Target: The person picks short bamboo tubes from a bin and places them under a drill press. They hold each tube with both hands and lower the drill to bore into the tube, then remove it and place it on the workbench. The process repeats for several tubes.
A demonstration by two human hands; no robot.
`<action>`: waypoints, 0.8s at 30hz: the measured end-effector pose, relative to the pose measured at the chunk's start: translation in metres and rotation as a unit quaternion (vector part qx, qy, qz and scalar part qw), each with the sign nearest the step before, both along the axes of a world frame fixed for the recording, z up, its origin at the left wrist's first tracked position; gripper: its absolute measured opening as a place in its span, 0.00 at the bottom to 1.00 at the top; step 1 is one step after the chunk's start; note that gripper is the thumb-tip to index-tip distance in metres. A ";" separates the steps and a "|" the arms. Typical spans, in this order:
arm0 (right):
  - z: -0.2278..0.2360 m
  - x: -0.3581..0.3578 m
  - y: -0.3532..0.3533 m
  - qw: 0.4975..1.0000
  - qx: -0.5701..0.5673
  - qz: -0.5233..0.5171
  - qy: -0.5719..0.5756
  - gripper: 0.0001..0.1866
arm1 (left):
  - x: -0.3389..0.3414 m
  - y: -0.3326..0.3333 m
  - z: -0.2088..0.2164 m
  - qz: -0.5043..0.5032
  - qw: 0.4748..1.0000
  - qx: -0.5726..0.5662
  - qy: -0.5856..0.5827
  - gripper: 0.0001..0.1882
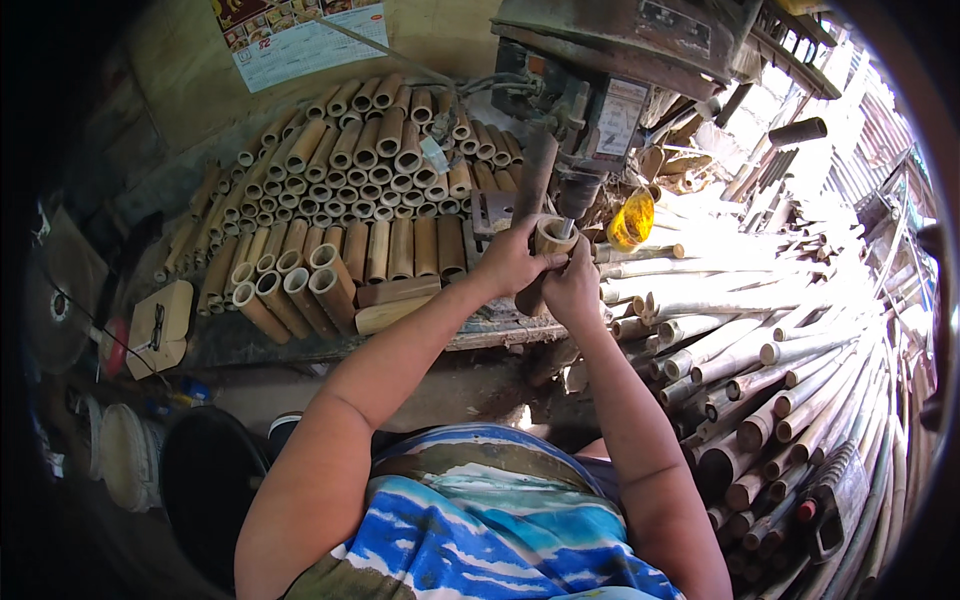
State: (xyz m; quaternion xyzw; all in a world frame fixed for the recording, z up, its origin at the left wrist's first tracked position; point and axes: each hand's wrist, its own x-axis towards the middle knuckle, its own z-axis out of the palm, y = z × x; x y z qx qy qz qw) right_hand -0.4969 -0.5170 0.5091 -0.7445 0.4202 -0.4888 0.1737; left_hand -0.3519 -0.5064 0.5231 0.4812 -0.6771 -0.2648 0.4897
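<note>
One short, hollow, tan bamboo tube (547,238), mouth upward: left grip (511,263) closed on its left side, right grip (573,290) closed on its right; grey metal drill bit (567,227) at the mouth.

A plain tan wall (440,35) closes off the far side, with a printed wall calendar (310,50) hung on it at a slant. Against it stands a long, worn workbench (490,337), its front edge rough. Below, the floor (445,392) is brownish and shadowed. Harsh daylight pours in at right beside corrugated sheeting (872,130), while the left side sinks into gloom.
</note>
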 end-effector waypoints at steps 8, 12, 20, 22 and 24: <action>0.005 -0.020 0.001 0.997 0.072 0.009 -0.003 0.31 | -0.021 -0.001 0.005 0.023 0.998 0.001 -0.058 0.33; 0.007 -0.023 0.008 0.998 0.055 0.010 -0.008 0.31 | -0.024 0.000 -0.001 0.017 0.998 -0.011 -0.058 0.35; 0.014 -0.021 0.034 0.996 0.088 -0.001 0.008 0.21 | -0.020 0.011 -0.014 -0.004 0.998 -0.054 -0.010 0.32; 0.013 -0.018 0.039 0.997 0.083 0.000 0.003 0.18 | -0.018 0.017 -0.011 0.000 0.998 -0.056 -0.014 0.31; 0.013 -0.015 0.041 0.998 0.067 0.005 0.004 0.18 | -0.016 0.023 -0.006 0.007 0.999 -0.046 -0.014 0.31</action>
